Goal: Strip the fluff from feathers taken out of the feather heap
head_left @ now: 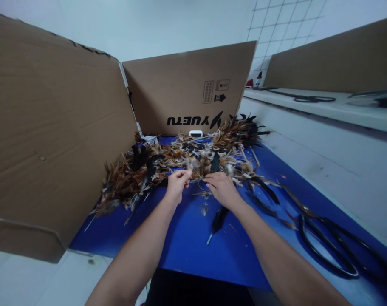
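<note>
The left hand (179, 183) has thumb and forefinger pinched together at the near edge of the feather pile (193, 161); any held item is indiscernible. The right hand (221, 187) rests its half-curled fingers on that edge, grip indeterminable.

A left cardboard panel (56, 123) adjoins a rear cardboard panel (168, 87) printed with inverted "YUETU" lettering. A white-framed digital display (196, 134) is positioned at the rear panel's base. At right, a white shelf (343, 109) supports a small bottle (258, 80). A wire grid (278, 24) is located behind.
</note>
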Available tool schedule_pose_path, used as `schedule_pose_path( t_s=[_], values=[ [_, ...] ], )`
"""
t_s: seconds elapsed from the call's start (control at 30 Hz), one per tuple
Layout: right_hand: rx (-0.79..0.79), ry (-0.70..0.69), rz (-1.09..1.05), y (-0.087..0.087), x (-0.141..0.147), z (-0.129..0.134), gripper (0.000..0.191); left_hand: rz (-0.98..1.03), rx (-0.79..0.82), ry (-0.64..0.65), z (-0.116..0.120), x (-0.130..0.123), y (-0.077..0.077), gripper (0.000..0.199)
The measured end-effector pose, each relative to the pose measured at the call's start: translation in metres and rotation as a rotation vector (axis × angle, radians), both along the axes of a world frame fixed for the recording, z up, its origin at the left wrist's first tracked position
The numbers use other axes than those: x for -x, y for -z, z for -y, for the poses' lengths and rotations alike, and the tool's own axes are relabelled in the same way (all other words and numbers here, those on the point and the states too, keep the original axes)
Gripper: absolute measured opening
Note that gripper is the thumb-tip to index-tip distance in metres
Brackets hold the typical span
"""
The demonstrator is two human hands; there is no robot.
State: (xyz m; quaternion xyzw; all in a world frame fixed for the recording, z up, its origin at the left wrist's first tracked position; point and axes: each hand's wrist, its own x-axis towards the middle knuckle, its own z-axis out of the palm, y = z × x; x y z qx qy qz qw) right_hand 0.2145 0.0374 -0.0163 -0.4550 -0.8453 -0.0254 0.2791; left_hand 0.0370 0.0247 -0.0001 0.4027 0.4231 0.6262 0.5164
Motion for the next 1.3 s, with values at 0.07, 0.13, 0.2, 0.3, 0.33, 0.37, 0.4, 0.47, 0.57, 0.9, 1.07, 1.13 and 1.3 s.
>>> schedule_pose_path(
  t_s=[0.07, 0.13, 0.2, 0.3, 0.33, 0.37, 0.4, 0.47, 0.57, 0.9, 1.07, 1.13, 1.3],
  values=[
    [0.005, 0.029, 0.093, 0.001, 0.003, 0.002, 0.025, 0.016, -0.008, -0.010, -0.001, 0.000, 0.000, 0.030],
    [0.010, 0.029, 0.146, 0.000, 0.006, 0.003, 0.026, 0.011, -0.009, -0.007, -0.001, 0.001, 0.000, 0.029],
    [0.011, 0.016, 0.140, -0.001, 0.006, 0.004, 0.026, 0.006, 0.001, -0.008, -0.001, 0.000, 0.000, 0.028],
    [0.003, 0.006, 0.026, -0.004, 0.002, 0.003, 0.022, 0.017, 0.005, -0.026, 0.000, 0.000, -0.001, 0.028],
    [-0.005, 0.005, -0.033, -0.005, 0.000, 0.003, 0.019, 0.022, 0.004, -0.032, 0.000, 0.000, -0.001, 0.028],
    [-0.013, 0.004, -0.096, -0.007, -0.002, 0.003, 0.016, 0.025, 0.002, -0.035, 0.000, 0.000, -0.001, 0.028],
    [-0.018, 0.004, -0.156, -0.009, -0.004, 0.004, 0.014, 0.026, 0.003, -0.036, -0.001, 0.000, -0.001, 0.028],
    [-0.007, 0.016, -0.263, -0.013, -0.008, 0.005, 0.010, 0.020, 0.006, -0.033, -0.001, 0.000, 0.000, 0.029],
    [0.091, 0.087, -0.416, -0.016, -0.013, 0.006, 0.009, 0.017, -0.002, -0.033, -0.001, 0.000, 0.000, 0.030],
    [0.421, 0.083, -1.020, -0.018, -0.020, -0.002, 0.032, 0.055, 0.008, -0.026, 0.000, -0.002, -0.002, 0.030],
    [0.491, 0.096, -1.190, -0.024, -0.025, -0.001, 0.037, 0.058, 0.005, -0.021, 0.001, -0.002, -0.002, 0.031],
    [0.531, 0.060, -1.302, -0.027, -0.027, 0.000, 0.038, 0.053, -0.002, -0.015, 0.001, -0.002, -0.002, 0.031],
    [0.552, -0.003, -1.532, -0.033, -0.036, -0.001, 0.037, 0.039, -0.012, -0.006, 0.001, -0.001, 0.000, 0.030]
  ],
)
